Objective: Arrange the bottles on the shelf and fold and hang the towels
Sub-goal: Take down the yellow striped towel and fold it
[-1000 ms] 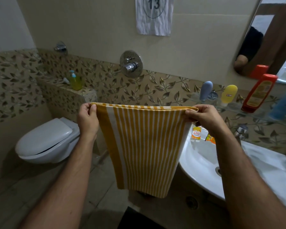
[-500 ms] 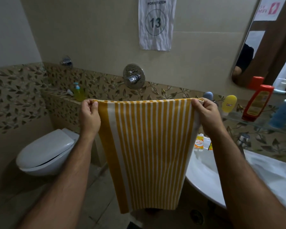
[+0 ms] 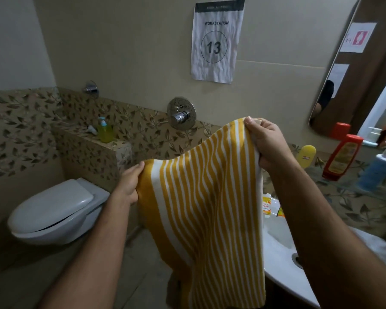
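A yellow and white striped towel [image 3: 207, 210] hangs in front of me, folded, its top edge slanting up to the right. My left hand [image 3: 129, 184] grips its lower left corner. My right hand [image 3: 267, 146] pinches the upper right corner, held higher. On the glass shelf [image 3: 334, 186] to the right stand a yellow bottle [image 3: 306, 156], a red bottle [image 3: 341, 160] and a blue bottle [image 3: 377, 172], blurred. A white towel [image 3: 379, 248] lies on the sink's right side.
A white sink [image 3: 281, 259] sits below the shelf, with small packets [image 3: 266, 206] at its back. A closed toilet [image 3: 54, 210] stands at left. A green soap bottle [image 3: 104, 133] rests on the tiled ledge. A wall tap [image 3: 181, 113] and a mirror [image 3: 352, 85] lie ahead.
My right hand has risen and my left hand has dropped and moved right, so the towel's top edge now slants. The view has tilted upward.
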Demonstrator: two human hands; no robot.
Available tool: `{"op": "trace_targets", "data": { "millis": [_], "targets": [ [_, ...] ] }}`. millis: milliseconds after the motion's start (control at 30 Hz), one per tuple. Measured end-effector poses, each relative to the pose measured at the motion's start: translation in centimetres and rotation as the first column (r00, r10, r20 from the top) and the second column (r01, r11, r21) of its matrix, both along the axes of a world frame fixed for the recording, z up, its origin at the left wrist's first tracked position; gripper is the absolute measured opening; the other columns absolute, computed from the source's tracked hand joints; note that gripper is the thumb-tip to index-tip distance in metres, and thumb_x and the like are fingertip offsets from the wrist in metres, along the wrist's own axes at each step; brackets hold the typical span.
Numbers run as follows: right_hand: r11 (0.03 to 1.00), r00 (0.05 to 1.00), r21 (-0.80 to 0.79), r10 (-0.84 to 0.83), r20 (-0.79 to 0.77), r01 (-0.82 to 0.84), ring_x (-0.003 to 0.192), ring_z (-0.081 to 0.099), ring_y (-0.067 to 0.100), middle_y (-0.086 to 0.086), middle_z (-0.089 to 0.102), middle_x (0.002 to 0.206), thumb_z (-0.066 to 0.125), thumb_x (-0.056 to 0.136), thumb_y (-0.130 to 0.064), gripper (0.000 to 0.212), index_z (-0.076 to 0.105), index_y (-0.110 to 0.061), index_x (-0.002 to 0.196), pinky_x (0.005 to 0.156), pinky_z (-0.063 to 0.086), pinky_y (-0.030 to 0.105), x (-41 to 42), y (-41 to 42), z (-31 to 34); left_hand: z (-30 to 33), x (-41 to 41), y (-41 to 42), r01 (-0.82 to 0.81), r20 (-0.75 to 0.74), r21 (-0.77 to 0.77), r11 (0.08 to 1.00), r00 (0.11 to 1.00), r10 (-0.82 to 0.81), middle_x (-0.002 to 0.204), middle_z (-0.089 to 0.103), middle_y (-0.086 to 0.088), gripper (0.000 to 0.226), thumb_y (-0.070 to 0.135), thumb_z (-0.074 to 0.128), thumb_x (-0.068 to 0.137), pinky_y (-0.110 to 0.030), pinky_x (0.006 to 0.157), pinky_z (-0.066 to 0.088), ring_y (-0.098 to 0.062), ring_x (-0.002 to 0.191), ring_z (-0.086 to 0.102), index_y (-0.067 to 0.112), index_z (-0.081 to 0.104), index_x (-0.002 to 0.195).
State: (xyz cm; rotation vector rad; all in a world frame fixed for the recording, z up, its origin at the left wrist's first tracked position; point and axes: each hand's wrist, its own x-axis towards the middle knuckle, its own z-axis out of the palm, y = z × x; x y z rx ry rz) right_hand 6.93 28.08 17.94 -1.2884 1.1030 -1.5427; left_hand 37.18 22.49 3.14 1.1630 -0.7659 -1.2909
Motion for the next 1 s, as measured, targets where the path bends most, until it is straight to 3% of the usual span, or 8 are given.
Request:
{"op": "trace_targets", "data": {
  "millis": [133,333,467,500,600,767,833,1000],
  "targets": [
    [1.0,1.0,0.022,0.002,0.005,-0.002,0.06,0.055,0.011,0.002,0.056,0.067,0.059,0.098,-0.024,0.028,0.052,-0.017,0.071,0.063,0.053,0.027,0.1,-0.1,0.4,-2.2,-0.5,-0.4,0.002,-0.084,0.064,0.998,0.996,0.003,0.13,0.061,-0.016,0.048,0.041,0.055,0.095,-0.054,0.1,0.046,-0.032,0.112,0.061,0.017,0.053,0.136],
    [1.0,0.998,0.003,0.013,0.056,-0.013,0.057,0.063,0.009,-0.002,0.066,0.06,0.057,0.099,-0.021,0.026,0.056,-0.015,0.074,0.061,0.056,0.026,-0.2,0.1,1.6,-4.8,-5.9,3.3,0.294,-0.342,0.044,0.955,0.902,-0.262,0.113,0.07,-0.004,0.067,0.072,0.022,0.089,-0.043,0.084,0.05,-0.025,0.104,0.063,0.026,0.059,0.121],
    [1.0,0.997,0.013,-0.023,0.067,0.022,0.061,0.064,0.012,0.0,0.066,0.065,0.058,0.098,-0.021,0.022,0.057,-0.013,0.078,0.067,0.058,0.03,-1.4,-0.3,1.7,-7.0,-10.9,5.9,0.359,-0.36,0.033,0.933,0.875,-0.324,0.111,0.072,-0.003,0.024,0.028,0.047,0.099,-0.047,0.094,0.046,-0.023,0.098,0.063,0.02,0.06,0.117],
    [0.999,0.997,0.017,-0.04,0.072,0.039,0.062,0.065,0.013,0.001,0.067,0.066,0.058,0.098,-0.021,0.021,0.058,-0.013,0.078,0.069,0.058,0.032,-1.8,-0.3,1.7,-6.8,-11.4,5.8,0.367,-0.34,-0.013,0.93,0.873,-0.349,0.105,0.074,-0.002,0.027,0.022,0.057,0.093,-0.047,0.095,0.047,-0.024,0.1,0.064,0.018,0.061,0.12],
    [0.997,0.991,0.018,-0.07,0.114,0.068,0.065,0.067,0.015,0.004,0.069,0.068,0.057,0.099,-0.02,0.02,0.06,-0.01,0.081,0.074,0.059,0.036,-3.3,-0.1,1.7,-6.2,-10.7,4.5,0.303,-0.364,-0.068,0.951,0.88,-0.306,0.111,0.072,-0.012,0.084,0.039,0.089,0.057,-0.038,0.079,0.058,-0.026,0.102,0.069,0.003,0.059,0.127],
    [0.996,0.982,0.01,-0.091,0.167,0.09,0.07,0.07,0.016,0.006,0.073,0.074,0.054,0.1,-0.021,0.02,0.062,-0.007,0.089,0.077,0.061,0.035,-5.3,0.0,2.6,-8.8,-11.2,4.6,0.459,-0.285,0.036,0.888,0.856,-0.431,0.124,0.065,-0.007,0.102,0.057,0.091,0.036,-0.044,0.089,0.054,-0.025,0.112,0.061,0.017,0.057,0.124],
    [0.995,0.983,0.015,-0.099,0.156,0.098,0.071,0.07,0.016,0.007,0.072,0.075,0.054,0.1,-0.02,0.019,0.062,-0.006,0.091,0.074,0.061,0.034,-6.0,-0.4,2.5,-8.2,-12.1,4.4,0.481,-0.241,-0.033,0.876,0.847,-0.474,0.116,0.07,-0.011,0.093,0.045,0.097,0.034,-0.042,0.085,0.057,-0.025,0.104,0.067,0.015,0.064,0.115],
    [0.992,0.984,0.044,-0.122,0.13,0.118,0.071,0.072,0.015,0.005,0.075,0.073,0.053,0.101,-0.019,0.019,0.063,-0.005,0.093,0.07,0.06,0.03,-8.9,-1.6,1.3,-2.2,-11.5,1.9,0.256,-0.076,-0.187,0.948,0.959,-0.274,0.094,0.075,-0.013,0.034,0.035,0.075,0.078,-0.033,0.072,0.058,-0.025,0.088,0.07,0.008,0.07,0.098]
  ]
}}
